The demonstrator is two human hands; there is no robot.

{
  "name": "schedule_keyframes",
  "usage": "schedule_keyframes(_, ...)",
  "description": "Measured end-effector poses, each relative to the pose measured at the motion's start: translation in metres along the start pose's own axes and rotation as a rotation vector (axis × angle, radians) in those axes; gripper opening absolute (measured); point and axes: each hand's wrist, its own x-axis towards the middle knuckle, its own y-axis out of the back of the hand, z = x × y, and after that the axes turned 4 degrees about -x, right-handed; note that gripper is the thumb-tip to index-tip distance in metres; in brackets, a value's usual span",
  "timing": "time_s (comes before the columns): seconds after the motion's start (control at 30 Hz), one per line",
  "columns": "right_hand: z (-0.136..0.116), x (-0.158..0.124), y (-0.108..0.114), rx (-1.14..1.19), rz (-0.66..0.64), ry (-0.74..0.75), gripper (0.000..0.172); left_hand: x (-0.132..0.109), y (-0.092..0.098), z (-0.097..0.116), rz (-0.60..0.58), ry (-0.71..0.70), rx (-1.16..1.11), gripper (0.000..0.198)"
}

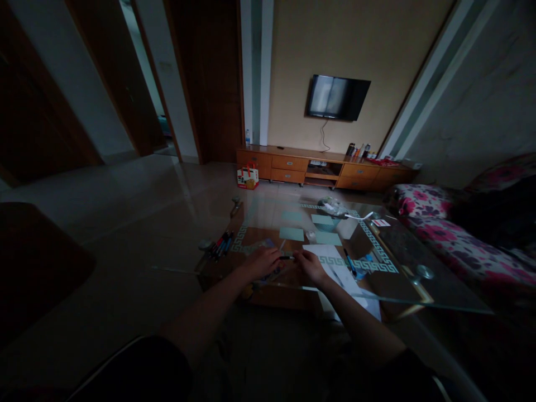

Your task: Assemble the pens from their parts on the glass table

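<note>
Over the near edge of a glass table (259, 223), my left hand (263, 262) and my right hand (310, 265) face each other. A thin dark pen (287, 257) spans the small gap between them, its ends held in the closed fingers of both hands. White paper sheets (341, 273) lie beside and under my right forearm. To the left of my left hand is a bunch of dark, red and blue pens (220, 245). A blue-black pen (349, 261) rests to the right of the paper.
Farther back on the table are pale green squares (292, 234) and a clear plastic bag (333, 206). A flowered sofa (460, 240) stands right. Beyond are a carton bag (248, 177), a TV cabinet (288, 164) and a television (338, 97).
</note>
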Motion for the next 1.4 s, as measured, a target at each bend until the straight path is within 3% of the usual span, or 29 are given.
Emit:
schedule_keyframes(0.13, 0.008, 0.003, 0.002, -0.049, -0.001, -0.019, 0.056, 0.000, -0.001, -0.001, 0.009, -0.016, 0.009, 0.023)
schedule_keyframes(0.57, 0.006, -0.002, 0.004, -0.108, -0.016, 0.017, 0.054, 0.000, 0.000, 0.000, 0.039, -0.044, 0.037, 0.022)
schedule_keyframes(1.1, -0.001, -0.002, 0.005, -0.024, 0.040, 0.105, 0.033, 0.001, -0.001, 0.000, 0.021, -0.010, 0.079, 0.027)
schedule_keyframes(1.4, 0.002, 0.000, 0.016, -0.115, 0.116, 0.099, 0.043, 0.000, 0.003, 0.002, 0.036, -0.014, 0.106, 0.029)
